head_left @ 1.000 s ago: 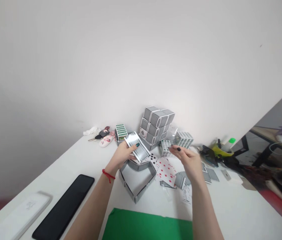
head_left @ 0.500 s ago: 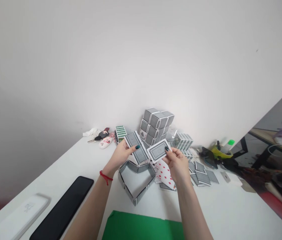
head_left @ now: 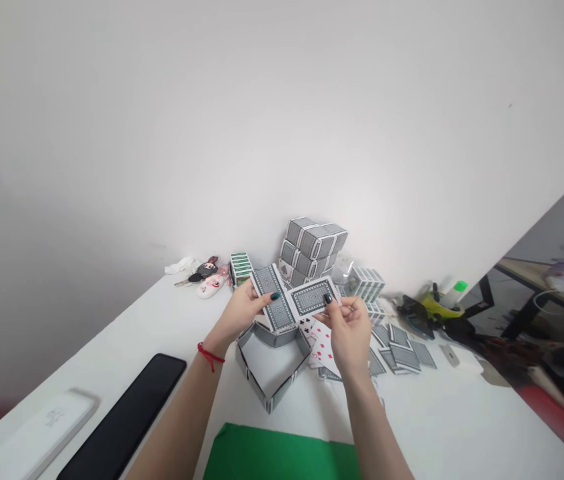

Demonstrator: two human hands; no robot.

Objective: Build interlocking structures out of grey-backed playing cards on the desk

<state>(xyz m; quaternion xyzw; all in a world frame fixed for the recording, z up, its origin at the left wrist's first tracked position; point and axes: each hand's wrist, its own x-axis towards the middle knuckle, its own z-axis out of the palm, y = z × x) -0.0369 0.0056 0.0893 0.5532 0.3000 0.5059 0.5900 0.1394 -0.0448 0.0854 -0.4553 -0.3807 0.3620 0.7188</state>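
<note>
Red cord bracelet (head_left: 211, 357), dark nail polish (head_left: 275, 296)

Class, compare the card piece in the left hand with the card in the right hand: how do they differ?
The card piece in the left hand looks longer than the card in the right hand. In the picture, the piece slants steeply down rightward, while the card lies nearer level, rising rightward. Both show grey patterned backs with white edges.

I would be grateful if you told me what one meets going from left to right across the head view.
White slab → black slab → keys → left hand → held cards → other held card → right hand → loose cards → green cap.
</note>
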